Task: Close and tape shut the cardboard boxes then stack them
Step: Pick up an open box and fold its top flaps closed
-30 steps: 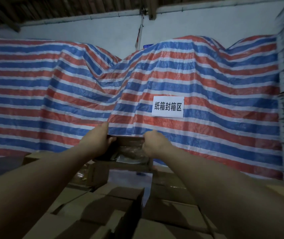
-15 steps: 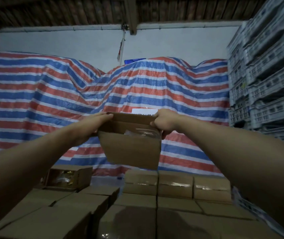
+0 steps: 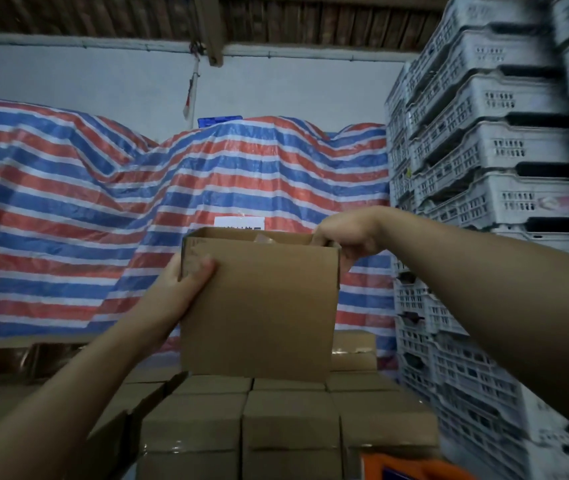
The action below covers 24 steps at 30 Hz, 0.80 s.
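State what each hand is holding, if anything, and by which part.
Both hold the box: the left hand grips its left side wall near the top, and the right hand grips its top right corner.

One camera sat on my head, facing forward and nearly level, close behind my raised hands: left hand [image 3: 181, 287], right hand [image 3: 349, 237]. It took in the striped tarp [image 3: 68, 209] and crate stack [image 3: 484, 150] ahead.
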Tool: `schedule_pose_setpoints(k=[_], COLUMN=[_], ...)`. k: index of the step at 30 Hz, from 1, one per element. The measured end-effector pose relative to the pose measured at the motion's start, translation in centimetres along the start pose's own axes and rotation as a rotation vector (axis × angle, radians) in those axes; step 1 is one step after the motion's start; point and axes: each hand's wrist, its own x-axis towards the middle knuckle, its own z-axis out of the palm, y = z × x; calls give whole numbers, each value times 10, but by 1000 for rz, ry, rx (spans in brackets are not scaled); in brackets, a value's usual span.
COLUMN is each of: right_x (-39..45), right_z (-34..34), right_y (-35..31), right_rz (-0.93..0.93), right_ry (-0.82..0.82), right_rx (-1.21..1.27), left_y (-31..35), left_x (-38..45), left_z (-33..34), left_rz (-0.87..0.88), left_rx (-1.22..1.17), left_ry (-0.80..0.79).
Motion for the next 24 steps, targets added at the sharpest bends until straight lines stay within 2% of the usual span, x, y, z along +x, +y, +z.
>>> schedule_pose_setpoints(k=[3, 5, 9, 12, 14, 17, 21, 24], right_x=[-10, -12, -7, -3, -2, 0, 11, 20], right_z=[5, 12, 50, 100, 133, 176, 222, 244], right_y=[10, 23, 61, 90, 111, 141, 176, 190], right_rz=[9, -5, -79, -114, -56, 52, 93, 150], right_ry=[-11, -7, 143, 271, 344, 362, 383, 386], right_rx=[88, 232, 560, 841, 988, 1181, 1260, 1320], left_y=[2, -1, -16, -31, -50, -87, -134, -163], left_x=[-9, -17, -33, -47, -56, -73, -97, -107], left_z=[15, 20, 30, 43, 55, 71, 83, 90], left_rz=[-12, -52, -137, -151, -181, -247, -348, -457], left_rx=[-146, -218, -295, -231, -149, -70, -56, -123], left_ry=[66, 125, 196, 188, 189, 169, 133, 177])
